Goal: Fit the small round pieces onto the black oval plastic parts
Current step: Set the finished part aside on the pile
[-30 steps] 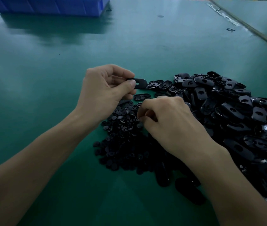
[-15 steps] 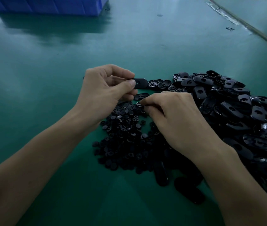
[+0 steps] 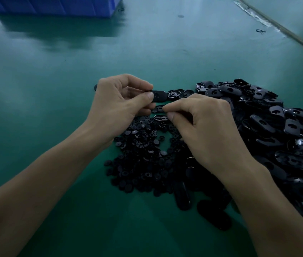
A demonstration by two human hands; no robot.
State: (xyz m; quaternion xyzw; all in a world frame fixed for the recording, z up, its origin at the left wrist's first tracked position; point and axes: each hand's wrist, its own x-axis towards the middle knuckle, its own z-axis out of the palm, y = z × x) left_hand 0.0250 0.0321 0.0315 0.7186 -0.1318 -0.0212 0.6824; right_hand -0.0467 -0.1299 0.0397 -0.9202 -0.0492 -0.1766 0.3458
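My left hand (image 3: 121,102) pinches one black oval part (image 3: 159,95) by its end and holds it level above the green table. My right hand (image 3: 204,130) is just right of it and slightly lower. Its thumb and forefinger are pinched together, apparently on a small round piece that the fingertips hide. Under both hands lies a heap of small round pieces (image 3: 143,156). A big pile of black oval parts (image 3: 269,127) spreads to the right, partly covered by my right wrist.
A blue plastic bin (image 3: 54,5) stands at the far left edge of the table. A few loose oval parts (image 3: 214,215) lie near the front. A table seam (image 3: 284,30) runs diagonally at the far right, with a small black scrap (image 3: 260,31) beside it.
My right hand lifted off the heap of round pieces and moved up and left, its pinched fingertips now close under the oval part. My left hand stayed where it was.
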